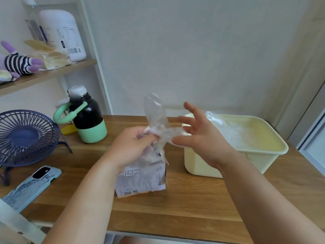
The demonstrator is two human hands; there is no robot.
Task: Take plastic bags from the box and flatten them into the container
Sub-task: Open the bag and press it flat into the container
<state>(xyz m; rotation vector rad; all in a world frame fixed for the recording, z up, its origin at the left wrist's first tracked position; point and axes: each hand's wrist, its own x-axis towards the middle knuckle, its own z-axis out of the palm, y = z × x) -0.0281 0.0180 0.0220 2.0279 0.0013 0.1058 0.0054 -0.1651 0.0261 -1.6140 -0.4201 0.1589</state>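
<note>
A crumpled clear plastic bag (155, 113) sticks up above the small printed cardboard box (140, 180) at the middle of the wooden table. My left hand (130, 147) pinches the bag's bunched lower part right over the box's top. My right hand (198, 132) hovers beside it with fingers spread, its thumb and fingertips touching the bag's right side. The pale yellow container (274, 152) stands to the right of the box, with clear plastic bags (226, 127) lying inside it.
A black and green bottle (86, 118) stands at the back left, beside a dark blue desk fan (26, 138). A phone in a light blue case (33, 185) lies near the left front edge. A shelf (47, 73) with a jug and plush toy hangs above.
</note>
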